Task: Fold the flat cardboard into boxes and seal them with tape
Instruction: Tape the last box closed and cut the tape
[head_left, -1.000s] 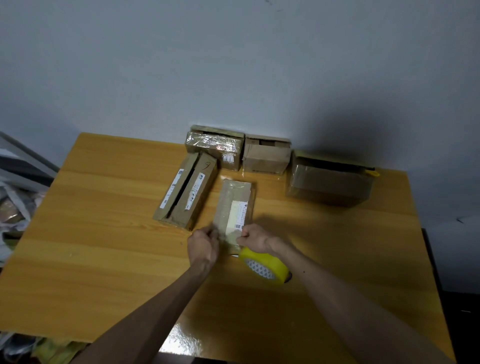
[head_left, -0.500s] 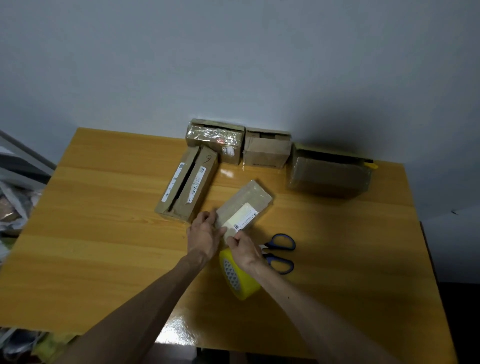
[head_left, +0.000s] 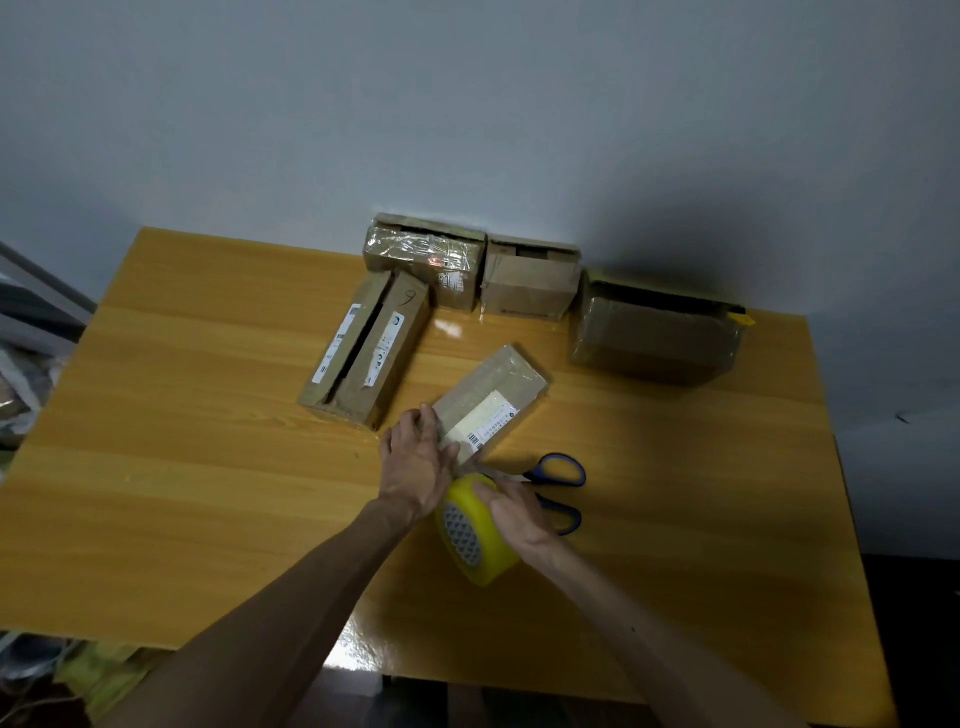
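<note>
Wooden counter (head_left: 208, 467) carries a small sealed box (head_left: 498, 384), contents hidden; left grip (head_left: 415, 462) presses it with straight fingers (head_left: 427, 423), right grip (head_left: 511, 512) clasps the yellow tape roll (head_left: 467, 540).

Left hand (head_left: 415, 467) flat, fingers straight — right hand (head_left: 511, 512) curled, gripping.

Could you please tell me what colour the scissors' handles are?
The scissors have blue handles, which show best in the head view.

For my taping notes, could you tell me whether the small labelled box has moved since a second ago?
Yes. The small labelled box has turned clockwise, its far end swinging right, away from the long open box.
</note>
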